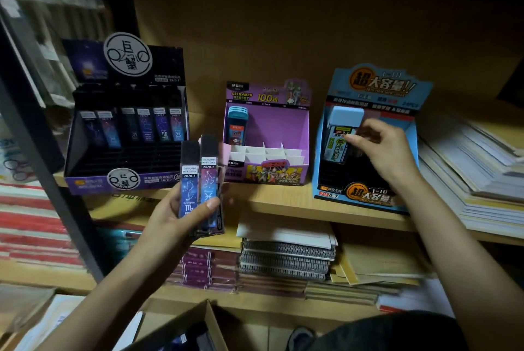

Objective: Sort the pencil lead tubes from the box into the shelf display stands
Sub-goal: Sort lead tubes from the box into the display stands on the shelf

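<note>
My left hand (181,217) grips a small bundle of constellation lead tubes (200,186), dark blue and purple, held upright in front of the shelf edge. My right hand (382,149) reaches into the blue display stand (365,197), fingertips touching a light-blue-capped lead tube (340,137) standing in it. The black constellation stand (124,135) at the left holds a back row of several tubes. A purple stand (266,146) in the middle holds teal-capped tubes (237,126) at its back left. The cardboard box (181,330) sits open at the bottom of the view.
All the stands rest on a wooden shelf (283,206). Stacked paper pads (482,174) lie at its right end. Spiral notebooks (286,260) and purple booklets (207,268) fill the shelf below. A dark metal rack post (42,157) slants down the left.
</note>
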Motion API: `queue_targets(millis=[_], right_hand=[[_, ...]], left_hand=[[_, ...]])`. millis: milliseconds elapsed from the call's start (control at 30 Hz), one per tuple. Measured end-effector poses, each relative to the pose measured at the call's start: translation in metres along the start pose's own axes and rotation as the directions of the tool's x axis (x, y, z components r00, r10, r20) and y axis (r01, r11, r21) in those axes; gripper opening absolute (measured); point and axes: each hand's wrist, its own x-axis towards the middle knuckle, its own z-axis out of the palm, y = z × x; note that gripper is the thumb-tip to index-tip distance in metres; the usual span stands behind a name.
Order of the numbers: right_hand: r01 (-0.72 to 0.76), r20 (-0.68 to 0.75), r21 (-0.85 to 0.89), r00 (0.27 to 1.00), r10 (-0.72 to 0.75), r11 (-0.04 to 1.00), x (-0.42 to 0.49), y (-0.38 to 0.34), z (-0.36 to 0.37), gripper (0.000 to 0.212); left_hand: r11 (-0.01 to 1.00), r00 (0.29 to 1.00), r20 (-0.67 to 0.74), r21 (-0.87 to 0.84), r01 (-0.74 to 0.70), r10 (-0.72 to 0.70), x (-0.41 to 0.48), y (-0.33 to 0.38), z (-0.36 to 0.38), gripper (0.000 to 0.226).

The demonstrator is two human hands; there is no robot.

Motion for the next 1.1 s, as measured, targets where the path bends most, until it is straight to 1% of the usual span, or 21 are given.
queue_targets(millis=[133,200,267,367,433,500,567,600,633,667,700,733,767,800,833,867,900,933,1000,1100], right_hand=[[0.005,0.012,0.023,1.000,-0.006,1.000,-0.001,0.000,0.001,0.011],[-0.038,-0.021,0.039,0.999,0.038,0.999,-0.001,0.000,0.008,0.012],[-0.100,-0.084,0.022,0.991,0.101,0.995,-0.001,-0.001,0.015,0.016],[-0.171,-0.158,-0.124,0.976,0.151,0.977,-0.003,-0.002,0.023,0.017],[-0.192,-0.199,-0.256,0.970,0.143,0.947,-0.006,-0.003,0.026,0.022],[-0.204,-0.209,-0.412,0.970,0.126,0.888,-0.009,-0.007,0.026,0.027],[-0.224,-0.213,-0.546,0.969,0.125,0.807,-0.011,-0.012,0.024,0.032],[-0.223,-0.220,-0.594,0.969,0.111,0.773,-0.012,-0.015,0.023,0.033],[-0.211,-0.227,-0.610,0.970,0.086,0.764,-0.013,-0.019,0.022,0.032],[-0.177,-0.222,-0.582,0.974,0.055,0.794,-0.015,-0.025,0.022,0.029],[-0.126,-0.197,-0.504,0.980,0.028,0.854,-0.018,-0.032,0.025,0.025],[-0.072,-0.152,-0.377,0.988,0.015,0.923,-0.023,-0.042,0.029,0.019],[-0.038,-0.075,-0.221,0.997,0.022,0.974,-0.029,-0.054,0.037,0.016],[-0.033,0.029,-0.070,0.999,0.035,0.997,-0.035,-0.067,0.046,0.014],[-0.052,0.143,0.051,0.989,0.044,0.997,-0.042,-0.079,0.058,0.013],[-0.077,0.239,0.136,0.970,0.042,0.988,-0.048,-0.089,0.072,0.011],[-0.096,0.306,0.193,0.952,0.033,0.977,-0.053,-0.098,0.085,0.010],[-0.105,0.344,0.227,0.939,0.021,0.968,-0.057,-0.106,0.098,0.010],[-0.129,0.380,0.270,0.925,0.017,0.954,-0.063,-0.119,0.120,0.019],[-0.213,0.447,0.306,0.893,0.057,0.928,-0.068,-0.133,0.146,0.034]], left_hand=[[1.000,1.000,0.007,-0.009,-0.008,0.008,0.000,-0.001,0.000,0.035],[1.000,1.000,0.014,-0.012,-0.009,0.010,0.001,-0.002,0.000,0.035],[1.000,1.000,0.023,-0.009,-0.004,0.005,0.001,-0.003,0.000,0.038],[1.000,1.000,0.029,0.006,0.004,-0.005,0.003,-0.005,-0.001,0.043],[1.000,0.999,0.032,0.009,0.005,-0.005,0.003,-0.006,-0.002,0.043],[1.000,0.999,0.033,0.005,0.006,-0.006,0.002,-0.007,-0.002,0.045],[1.000,1.000,0.024,-0.004,0.007,-0.007,0.001,-0.008,-0.001,0.049],[1.000,1.000,0.019,-0.007,0.009,-0.008,0.001,-0.008,-0.002,0.048],[1.000,1.000,0.018,-0.007,0.010,-0.010,0.001,-0.007,-0.002,0.046],[1.000,1.000,0.018,-0.009,0.010,-0.010,0.001,-0.007,-0.003,0.044],[1.000,1.000,0.017,-0.014,0.010,-0.010,0.001,-0.006,-0.003,0.043],[1.000,1.000,0.015,-0.021,0.009,-0.009,0.000,-0.006,-0.003,0.042],[0.999,1.000,0.013,-0.031,0.007,-0.006,0.000,-0.005,-0.003,0.042],[0.999,1.000,0.011,-0.042,0.004,-0.003,0.000,-0.004,-0.003,0.043],[0.999,1.000,0.009,-0.051,0.002,-0.001,-0.001,-0.003,-0.003,0.046],[0.999,1.000,0.007,-0.054,0.000,0.001,-0.002,-0.002,-0.003,0.049],[0.998,1.000,0.005,-0.056,-0.002,0.002,-0.003,-0.002,-0.004,0.051],[0.999,1.000,0.000,-0.052,-0.004,0.004,-0.003,-0.002,-0.005,0.048],[1.000,1.000,-0.015,-0.028,-0.005,0.005,-0.004,-0.002,-0.010,0.041],[1.000,0.999,-0.050,0.009,-0.001,0.002,-0.006,0.000,-0.022,0.048]])
